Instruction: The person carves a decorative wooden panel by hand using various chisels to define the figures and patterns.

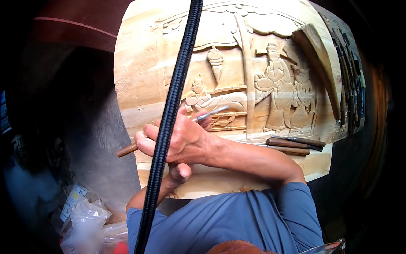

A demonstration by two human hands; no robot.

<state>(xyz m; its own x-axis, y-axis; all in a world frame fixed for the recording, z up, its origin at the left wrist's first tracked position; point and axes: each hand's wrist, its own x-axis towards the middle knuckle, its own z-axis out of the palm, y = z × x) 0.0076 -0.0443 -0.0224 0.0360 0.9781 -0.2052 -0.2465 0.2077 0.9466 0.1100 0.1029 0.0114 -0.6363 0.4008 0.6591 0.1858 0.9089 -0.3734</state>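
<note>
Nearest to us, a black braided cord (pixel 171 112) slants across the view from 12 o'clock at the upper edge to 7 o'clock at the lower, passing in front of the hands. Behind it, just off the centre toward 9 o'clock, we see the right hand (pixel 185 136) closed around a chisel (pixel 127 150), its wooden handle jutting toward 8 o'clock and its metal blade toward 2 o'clock. The blade lies over a reclining carved figure (pixel 226 100); we cannot tell whether its tip touches the wood. Most of the left hand (pixel 182 171) is hidden beneath the right, a thumb showing at its 6 o'clock side, so we cannot tell how it grips.

Under both lies the pale carved panel (pixel 139 72), with a standing robed figure (pixel 277 78) at 2 o'clock. Farther out in that direction, we find a curved wooden club (pixel 317 59) resting across the panel's border. Several loose tools (pixel 292 150) lie together between 3 and 4 o'clock, and a row of more tools (pixel 349 78) lines the far side between 2 and 3. At 8 o'clock sits a clear plastic bag (pixel 86 213); at 6, a blue-grey shirt (pixel 228 220).
</note>
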